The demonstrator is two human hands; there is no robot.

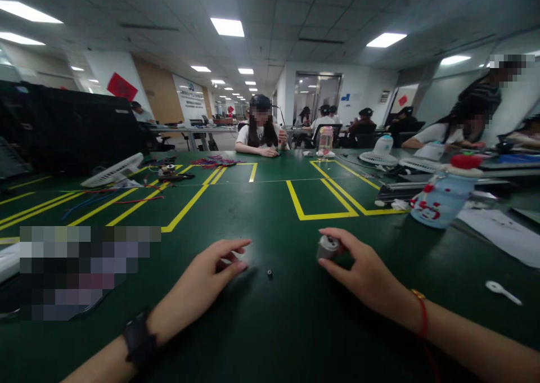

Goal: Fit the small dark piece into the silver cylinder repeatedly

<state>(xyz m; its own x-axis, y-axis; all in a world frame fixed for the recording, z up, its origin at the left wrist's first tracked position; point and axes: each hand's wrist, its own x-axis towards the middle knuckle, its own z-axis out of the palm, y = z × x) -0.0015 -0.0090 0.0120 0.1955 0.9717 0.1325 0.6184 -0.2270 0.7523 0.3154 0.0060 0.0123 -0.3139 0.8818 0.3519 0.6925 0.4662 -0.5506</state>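
Tabletop [278,332]: dark green, marked out with yellow tape [329,216]; a bare stretch of it lies between and in front of the hands. Black case [71,124] at far left. Across the tabletop sits a co-worker [259,127], well apart from the work. White fan [116,171] lies tilted at left; wire bundle [217,161] beyond it. Light-blue bottle [442,194] with a red top stands at right, past the right hand.

Hands: well apart from each other. Left hand [206,273], with a black watch [139,338] at the wrist, is low over the tabletop, thumb and forefinger parted, nothing visible between them. Right hand [367,267] pinches a grey cylinder [327,249] between thumb and fingertips, end face with dark holes turned up. Contact between cylinder and tabletop: cannot tell.

White handled piece [503,292] lies at right, beyond the right forearm. Smallest item: a small dark part [269,273] on the tabletop between the hands, nearer the left, touched by neither; its centre looks pale, details too small to read.

Step in hand, judged: steadying the cylinder on the right, left hand free. Judged requirement: lifting the small part would call for a fine fingertip pinch, cylinder kept steady.
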